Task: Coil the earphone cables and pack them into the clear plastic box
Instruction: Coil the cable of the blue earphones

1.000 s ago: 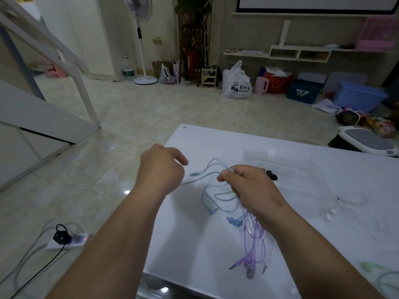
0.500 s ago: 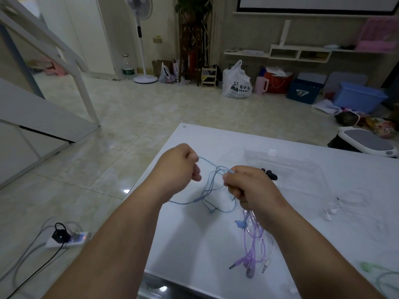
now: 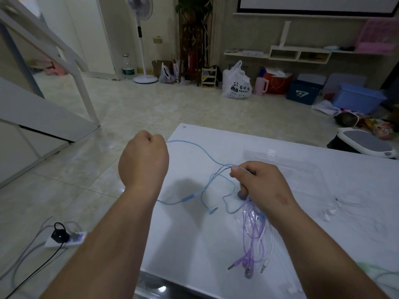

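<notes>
Both hands hold one blue earphone cable (image 3: 200, 148) above the white table (image 3: 194, 244).
The left hand (image 3: 143, 160) is raised in a closed fist around one end. The right hand (image 3: 259, 184) pinches the loops, and purple earphone cables (image 3: 252, 231) lie under it. The clear plastic box (image 3: 302, 167) lies just behind the right hand. On the tiled floor (image 3: 151, 108) are a power strip (image 3: 64, 240) and a standing fan (image 3: 140, 39).

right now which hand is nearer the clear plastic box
Right. The right hand pinches the blue earphone cable just beside the left edge of the clear plastic box. The left hand grips the cable's other end over the left edge of the table, farther away.
</notes>
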`<control>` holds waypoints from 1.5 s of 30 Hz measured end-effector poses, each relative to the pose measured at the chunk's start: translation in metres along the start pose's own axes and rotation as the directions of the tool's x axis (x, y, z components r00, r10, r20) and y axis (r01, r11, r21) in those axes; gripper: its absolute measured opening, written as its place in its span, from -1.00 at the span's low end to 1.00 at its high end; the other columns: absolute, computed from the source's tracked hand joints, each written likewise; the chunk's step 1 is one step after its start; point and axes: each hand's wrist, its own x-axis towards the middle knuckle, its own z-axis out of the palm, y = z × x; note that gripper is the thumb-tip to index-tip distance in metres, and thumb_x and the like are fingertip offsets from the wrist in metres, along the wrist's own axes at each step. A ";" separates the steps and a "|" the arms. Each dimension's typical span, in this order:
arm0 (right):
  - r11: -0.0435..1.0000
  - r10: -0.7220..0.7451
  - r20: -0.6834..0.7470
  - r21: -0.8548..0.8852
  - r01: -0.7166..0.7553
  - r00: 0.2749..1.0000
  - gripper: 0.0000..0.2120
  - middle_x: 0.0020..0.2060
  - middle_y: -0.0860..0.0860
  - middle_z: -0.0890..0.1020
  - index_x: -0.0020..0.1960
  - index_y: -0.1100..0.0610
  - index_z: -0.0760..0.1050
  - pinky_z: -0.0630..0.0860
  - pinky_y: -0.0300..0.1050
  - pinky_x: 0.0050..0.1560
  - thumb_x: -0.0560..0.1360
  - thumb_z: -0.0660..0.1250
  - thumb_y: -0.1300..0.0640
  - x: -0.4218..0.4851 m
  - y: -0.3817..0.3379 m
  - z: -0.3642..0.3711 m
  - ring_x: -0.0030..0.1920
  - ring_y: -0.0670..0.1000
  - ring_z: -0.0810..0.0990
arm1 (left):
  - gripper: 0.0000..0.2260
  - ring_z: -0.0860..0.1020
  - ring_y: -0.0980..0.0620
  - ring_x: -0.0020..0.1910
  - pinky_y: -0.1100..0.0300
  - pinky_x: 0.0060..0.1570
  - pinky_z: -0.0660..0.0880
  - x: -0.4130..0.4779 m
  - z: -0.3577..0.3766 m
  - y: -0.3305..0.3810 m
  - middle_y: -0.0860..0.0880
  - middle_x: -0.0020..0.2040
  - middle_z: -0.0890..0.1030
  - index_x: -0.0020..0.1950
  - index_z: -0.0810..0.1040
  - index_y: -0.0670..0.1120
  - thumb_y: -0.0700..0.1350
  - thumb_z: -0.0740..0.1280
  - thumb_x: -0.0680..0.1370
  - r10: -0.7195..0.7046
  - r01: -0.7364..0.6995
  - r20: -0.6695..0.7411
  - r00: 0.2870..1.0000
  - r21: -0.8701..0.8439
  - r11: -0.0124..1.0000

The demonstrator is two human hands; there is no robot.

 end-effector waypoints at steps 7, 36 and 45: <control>0.982 0.044 0.057 0.181 -0.054 0.997 -0.85 -0.56 -0.11 0.30 -0.17 0.08 0.68 0.26 -0.12 -0.28 0.51 0.36 0.09 -0.005 -0.009 0.002 -0.49 -0.07 0.24 | -0.85 0.41 -0.06 -0.35 0.15 -0.28 0.29 -0.007 0.009 -0.005 0.00 -0.36 0.44 -0.34 0.35 -0.09 -0.08 0.20 0.41 -0.064 -0.121 0.418 0.906 0.401 0.908; 0.998 0.002 -0.017 0.066 -0.001 1.000 -0.81 -0.29 0.17 0.60 -0.22 0.15 0.61 0.39 -0.37 -0.49 0.52 0.35 0.09 0.001 -0.008 -0.012 -0.32 -0.03 0.49 | -0.93 0.49 0.01 -0.29 0.13 -0.36 0.33 -0.003 0.005 0.001 0.05 -0.28 0.51 -0.12 0.44 -0.03 -0.11 0.19 0.55 -0.002 0.003 0.006 1.000 -0.177 0.984; 0.858 0.057 0.137 0.499 -0.119 0.989 -0.78 -0.50 0.00 0.23 -0.10 0.21 0.58 0.05 -0.23 -0.52 0.59 0.17 0.24 -0.002 -0.014 -0.012 -0.52 -0.08 0.16 | -0.80 0.50 -0.02 -0.25 0.19 -0.35 0.29 -0.002 0.004 -0.007 0.09 -0.26 0.55 -0.10 0.56 0.02 -0.21 0.18 0.44 0.048 -0.096 0.214 0.976 0.215 0.972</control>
